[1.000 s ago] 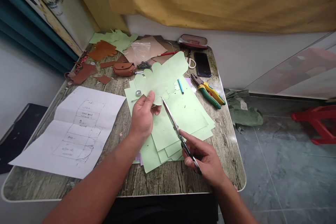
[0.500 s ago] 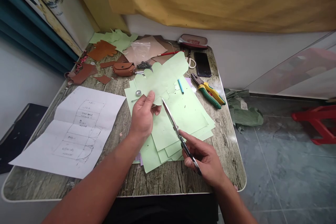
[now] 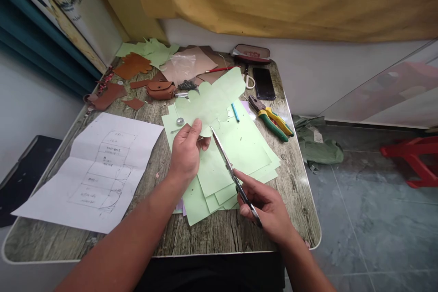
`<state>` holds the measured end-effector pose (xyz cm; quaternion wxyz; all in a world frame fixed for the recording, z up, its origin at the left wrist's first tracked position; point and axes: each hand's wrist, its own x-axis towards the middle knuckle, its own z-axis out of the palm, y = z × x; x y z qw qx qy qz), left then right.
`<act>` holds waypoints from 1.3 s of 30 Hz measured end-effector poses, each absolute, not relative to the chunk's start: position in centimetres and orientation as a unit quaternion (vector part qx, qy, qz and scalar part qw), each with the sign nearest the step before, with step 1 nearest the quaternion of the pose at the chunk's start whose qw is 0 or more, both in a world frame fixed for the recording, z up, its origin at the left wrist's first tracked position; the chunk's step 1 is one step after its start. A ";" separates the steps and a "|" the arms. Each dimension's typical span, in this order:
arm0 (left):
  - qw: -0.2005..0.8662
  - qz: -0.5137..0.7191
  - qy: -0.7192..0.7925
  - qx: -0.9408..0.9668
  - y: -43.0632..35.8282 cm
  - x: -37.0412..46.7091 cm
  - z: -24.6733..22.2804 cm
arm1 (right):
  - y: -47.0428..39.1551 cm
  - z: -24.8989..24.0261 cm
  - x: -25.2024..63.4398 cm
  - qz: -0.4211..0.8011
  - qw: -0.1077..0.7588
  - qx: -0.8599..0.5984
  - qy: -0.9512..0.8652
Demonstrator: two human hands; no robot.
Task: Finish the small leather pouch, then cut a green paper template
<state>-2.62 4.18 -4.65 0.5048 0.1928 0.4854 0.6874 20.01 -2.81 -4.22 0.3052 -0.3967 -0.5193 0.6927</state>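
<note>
My left hand [image 3: 187, 148] pinches a green paper cutout [image 3: 208, 100] with a scalloped outline, thumb on top. In my right hand [image 3: 265, 207] is a pair of scissors [image 3: 227, 164], fingers wrapped round the handles. The scissor tips touch the lower edge of the cutout, just right of my left thumb. Below both hands lies a loose stack of green paper sheets [image 3: 236, 169]. A short blue stick [image 3: 235, 112] and a small round metal piece [image 3: 179, 121] rest on these sheets.
White paper with a hand-drawn pattern [image 3: 92, 173] lies at left. Pliers [image 3: 270, 118] and a phone [image 3: 264, 83] are at right. Behind sit a brown leather pouch [image 3: 160, 90], leather scraps [image 3: 109, 96], green paper scraps [image 3: 152, 52] and an open case [image 3: 251, 53].
Almost nothing differs. Both hands, the scissors and the green cutout keep nearly the same place; the scissor tips still meet the cutout's edge.
</note>
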 end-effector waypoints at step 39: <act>0.505 0.690 0.482 0.193 4.2 -2.6 -4.8 | -2.9 -4.7 20.1 0.716 0.336 -0.358 -0.496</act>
